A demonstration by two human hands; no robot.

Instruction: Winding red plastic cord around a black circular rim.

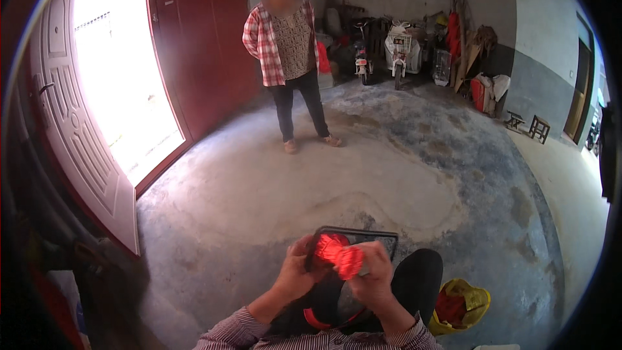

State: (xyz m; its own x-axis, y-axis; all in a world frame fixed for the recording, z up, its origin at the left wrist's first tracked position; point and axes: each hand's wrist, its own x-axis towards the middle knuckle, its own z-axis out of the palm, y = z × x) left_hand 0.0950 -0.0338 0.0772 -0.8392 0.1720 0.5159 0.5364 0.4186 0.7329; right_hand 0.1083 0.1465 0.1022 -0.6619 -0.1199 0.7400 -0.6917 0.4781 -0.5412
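A bright red, shiny, ridged bundle (340, 256), narrow at its middle, is held up in front of my lap. What it is made of and its exact kind are too unclear to name. My left hand (299, 271) closes around its left end, its fingertips partly hidden behind a dark edge. From the other side my right hand (374, 277) grips the lower right end with bent fingers. Just beyond the bundle lies a dark-rimmed rectangular tray (387, 234), partly covered by my hands. A red band (317, 319) shows below, between my forearms.
A yellow bag (478, 299) with red material stands right of my knee (421, 272). Ahead stands a person (291, 45) in a checked shirt. An open white door (84, 123) is at left. Parked two-wheelers (398, 55) and small stools (539, 128) are farther back.
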